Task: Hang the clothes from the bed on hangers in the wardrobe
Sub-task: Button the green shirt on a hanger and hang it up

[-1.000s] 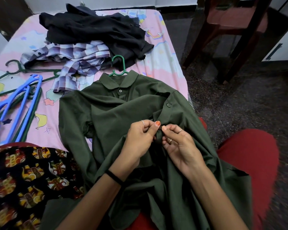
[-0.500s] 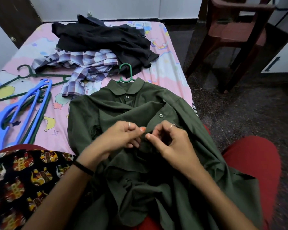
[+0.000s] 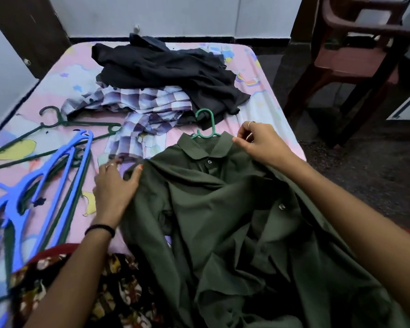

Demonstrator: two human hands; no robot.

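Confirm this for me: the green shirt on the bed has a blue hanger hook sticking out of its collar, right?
Not quite. In the head view, the hook sticking out of the green shirt collar is green, not blue. The blue hangers lie apart on the bed.

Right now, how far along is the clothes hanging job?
Early. The green shirt is on a green hanger, left hand and right hand at its shoulders. The checked shirt and black clothes remain on the bed, spare hangers unused.
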